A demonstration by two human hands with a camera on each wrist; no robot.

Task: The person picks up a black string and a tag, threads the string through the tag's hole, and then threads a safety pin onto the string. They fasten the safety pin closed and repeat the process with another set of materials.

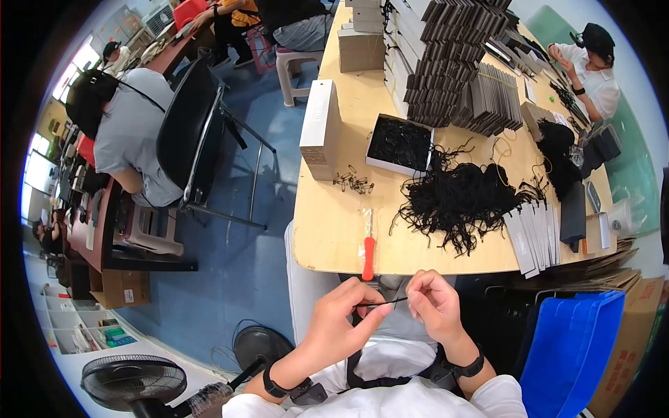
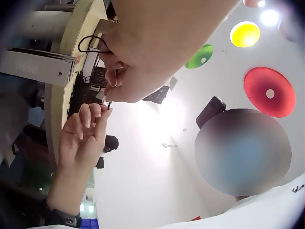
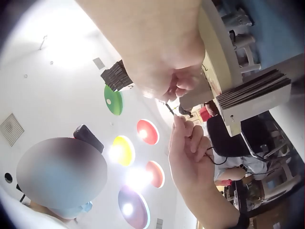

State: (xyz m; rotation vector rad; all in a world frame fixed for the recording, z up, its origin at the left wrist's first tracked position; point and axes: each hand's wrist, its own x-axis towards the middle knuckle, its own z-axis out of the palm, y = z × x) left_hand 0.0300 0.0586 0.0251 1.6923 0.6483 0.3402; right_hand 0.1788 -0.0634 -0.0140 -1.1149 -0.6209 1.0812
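In front of the person's body, just off the table edge, the left hand (image 1: 341, 313) and right hand (image 1: 433, 303) pinch a thin black cord (image 1: 398, 300) stretched between their fingertips. The left wrist view shows a loop of the black cord (image 2: 90, 38) hanging out behind the left hand's fingers. Fingertips of both hands come close together in the right wrist view, with a short dark piece of cord (image 3: 169, 109) between them. Ahead on the table lies a red-handled tool (image 1: 368, 259). A tangled heap of black cords (image 1: 460, 205) spreads to its right.
An open box (image 1: 397, 144) of small black pieces stands behind several small metal pins (image 1: 353, 182). Beside them is an upright white box (image 1: 320, 132). Tall stacks of grey cards (image 1: 453, 70) rise at the back. Pale strips (image 1: 533, 237) and a blue crate (image 1: 575, 348) are at right.
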